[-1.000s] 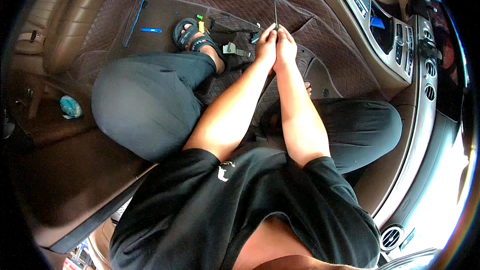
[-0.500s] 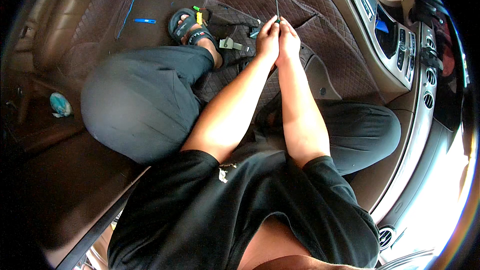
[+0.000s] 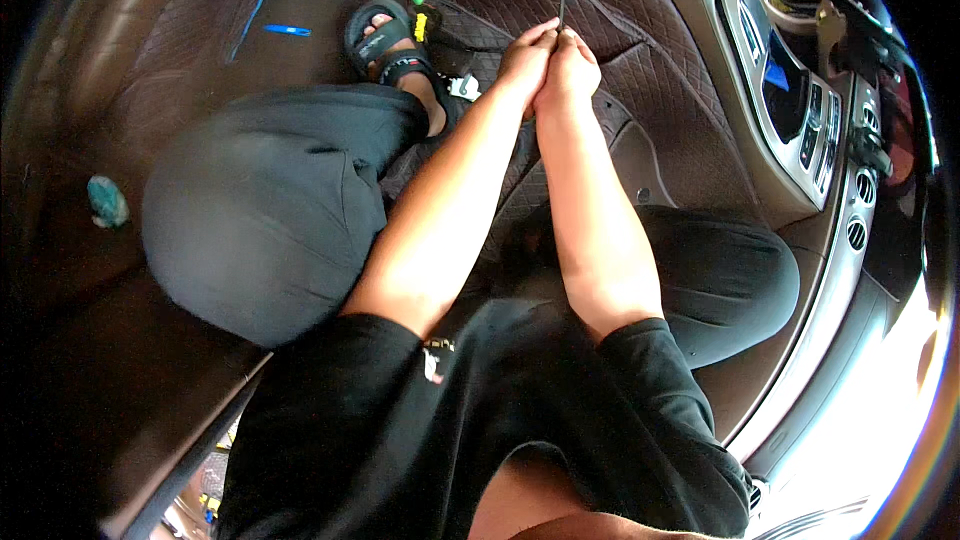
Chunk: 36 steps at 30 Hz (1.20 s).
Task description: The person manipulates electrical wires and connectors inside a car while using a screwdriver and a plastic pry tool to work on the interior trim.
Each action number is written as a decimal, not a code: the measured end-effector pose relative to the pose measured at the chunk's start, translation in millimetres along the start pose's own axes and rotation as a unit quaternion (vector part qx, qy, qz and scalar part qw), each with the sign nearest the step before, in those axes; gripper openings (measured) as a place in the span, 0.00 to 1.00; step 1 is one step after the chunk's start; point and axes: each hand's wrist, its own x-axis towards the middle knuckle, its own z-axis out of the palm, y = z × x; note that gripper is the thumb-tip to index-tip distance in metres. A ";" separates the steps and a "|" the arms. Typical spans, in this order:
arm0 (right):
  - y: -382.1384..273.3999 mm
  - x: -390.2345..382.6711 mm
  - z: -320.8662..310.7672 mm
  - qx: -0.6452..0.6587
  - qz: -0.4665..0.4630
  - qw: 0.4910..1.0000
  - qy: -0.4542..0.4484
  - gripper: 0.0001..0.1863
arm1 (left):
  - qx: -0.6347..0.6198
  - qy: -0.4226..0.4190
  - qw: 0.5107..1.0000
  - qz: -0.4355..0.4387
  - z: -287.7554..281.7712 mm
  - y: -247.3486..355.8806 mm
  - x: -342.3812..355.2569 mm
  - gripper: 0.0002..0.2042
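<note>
Both of my hands are pressed together in front of the quilted dark brown lining (image 3: 690,110). Between them they grip a screwdriver (image 3: 562,8), whose thin dark shaft points away from me to a seam in the lining. My left hand (image 3: 527,64) is closed, with its fingertips gathered at the base of the shaft. Right against it, my right hand (image 3: 570,70) is closed too. The handle is mostly hidden by my fingers, and I cannot tell whether the tip touches the lining. A small whitish part (image 3: 464,88) lies left of my left hand.
My sandalled foot (image 3: 385,45) stands on the floor, with a yellow and green object (image 3: 419,20) beside it. A flat blue strip (image 3: 287,30) lies farther left. A teal crumpled item (image 3: 107,202) is at far left. The centre console (image 3: 800,100) rises on the right.
My hands stay together on the screwdriver, its shaft now leaning slightly right. My left forearm has shifted left, covering more of the whitish part. The view has moved a little.
</note>
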 end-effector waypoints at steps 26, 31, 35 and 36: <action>15.8 38.6 -15.6 0.083 0.061 0.991 -0.090 0.17 | 0.115 0.057 0.990 0.053 11.1 -2.1 3.3 0.16; -3.0 70.8 25.4 0.088 0.201 0.970 -0.100 0.19 | 0.171 0.066 0.982 0.046 19.1 23.0 50.7 0.16; 17.0 48.8 16.9 0.006 0.042 0.990 -0.137 0.19 | 0.130 0.059 0.982 0.121 -10.1 -3.3 45.1 0.16; 19.6 49.5 9.7 0.021 0.019 0.994 -0.102 0.19 | 0.105 0.046 0.989 0.096 -1.7 -3.7 45.0 0.16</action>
